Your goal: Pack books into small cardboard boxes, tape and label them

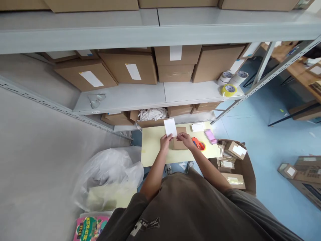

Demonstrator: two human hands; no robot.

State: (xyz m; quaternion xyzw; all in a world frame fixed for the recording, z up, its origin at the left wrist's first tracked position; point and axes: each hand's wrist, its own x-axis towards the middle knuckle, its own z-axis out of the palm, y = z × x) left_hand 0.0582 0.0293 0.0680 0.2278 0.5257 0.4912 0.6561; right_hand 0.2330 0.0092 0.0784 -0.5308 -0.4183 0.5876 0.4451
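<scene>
Pinching a white card [170, 126] by its near edge, the left hand [166, 142] has thumb and fingers closed on it, just over the far left part of a small brown carton [181, 145]. The right hand [185, 139] is half curled over that carton, fingertips close to the card's near right corner; I can't tell from here whether they grip anything. The small carton lies on a pale yellow table [152, 152], its contents out of my sight. Right of it sits an orange tape dispenser [198, 143], with white labels [198, 127] at the table's far side.

Against the table's right end stands a big open carton [251, 169], holding several small packed boxes [233, 180], some with white labels on top. On the low shelf beyond the table, an open box [152, 124] brims with loose white pieces [153, 114], too small to make out. The shelf above carries larger brown boxes [175, 72] and, at its right end, tape rolls [228, 89]. On the left, beside the table, slumps a cloudy plastic bag [112, 165]; what it contains I can't make out.
</scene>
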